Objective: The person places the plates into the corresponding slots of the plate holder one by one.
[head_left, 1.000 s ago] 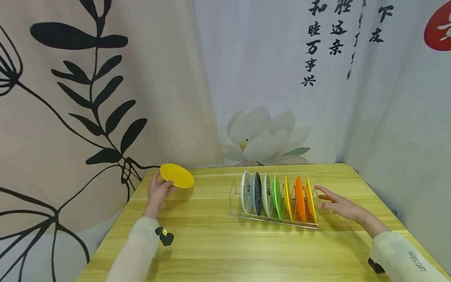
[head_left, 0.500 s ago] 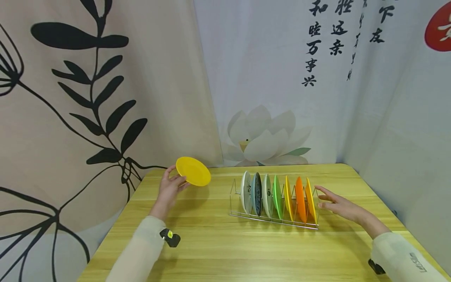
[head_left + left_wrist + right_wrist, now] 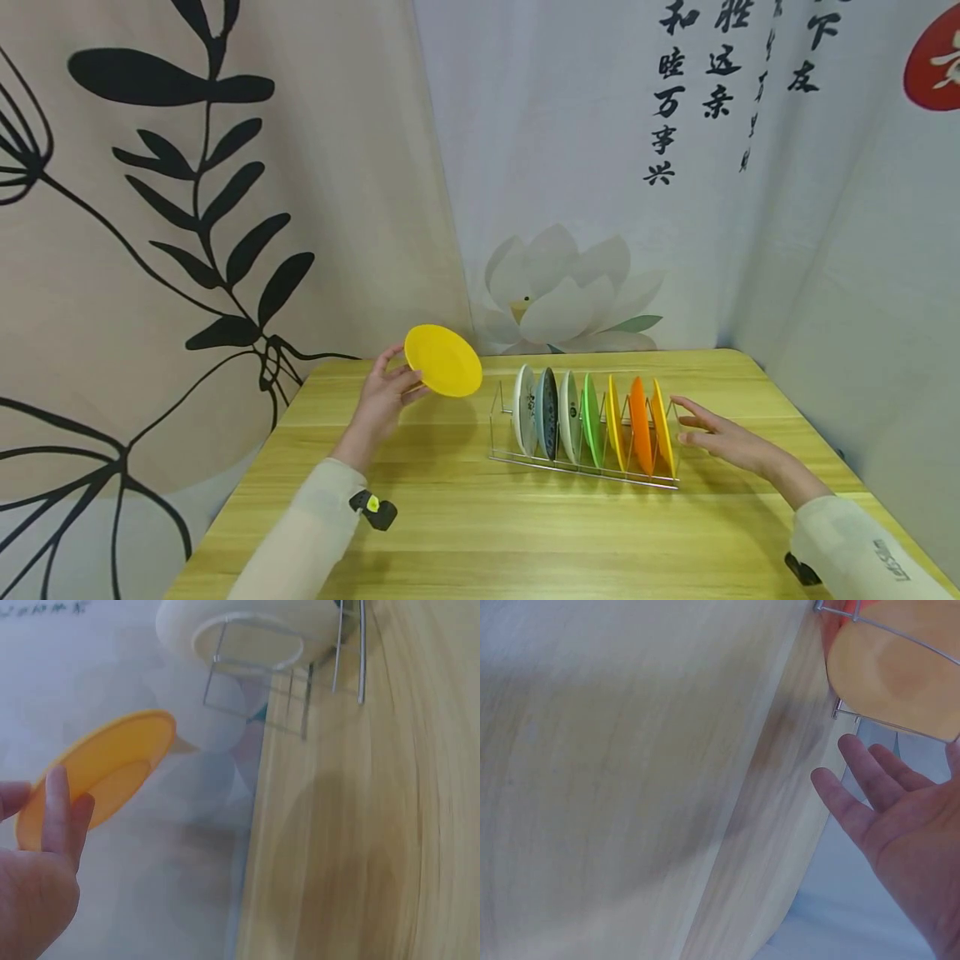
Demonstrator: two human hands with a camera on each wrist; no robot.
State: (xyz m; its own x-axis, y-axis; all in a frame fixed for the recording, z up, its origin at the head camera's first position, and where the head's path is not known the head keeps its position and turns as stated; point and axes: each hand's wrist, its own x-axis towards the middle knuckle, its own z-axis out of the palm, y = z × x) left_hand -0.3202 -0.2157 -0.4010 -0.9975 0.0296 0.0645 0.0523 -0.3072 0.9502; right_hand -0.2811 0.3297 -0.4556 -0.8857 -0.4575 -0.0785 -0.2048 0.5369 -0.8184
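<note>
My left hand pinches a yellow plate by its left edge, tilted and raised above the table, left of the rack. In the left wrist view, fingers lie against the back of that yellow plate. A wire dish rack holds several plates on edge: white, blue, pale green, green, yellow, orange and yellow-orange. My right hand is at the rack's right end, its fingers relaxed beside the last plate. The right wrist view has this right hand with fingers spread and nothing held, close to the rack's wire.
The wooden table carries the rack toward its back right. A printed curtain hangs behind and along the left side, and a pale curtain borders the right. Dark wrist devices sit at both sleeves.
My left hand has carried the yellow plate to the right and slightly up, toward the rack, with its face turning more to view. My right hand and the rack have stayed put.
</note>
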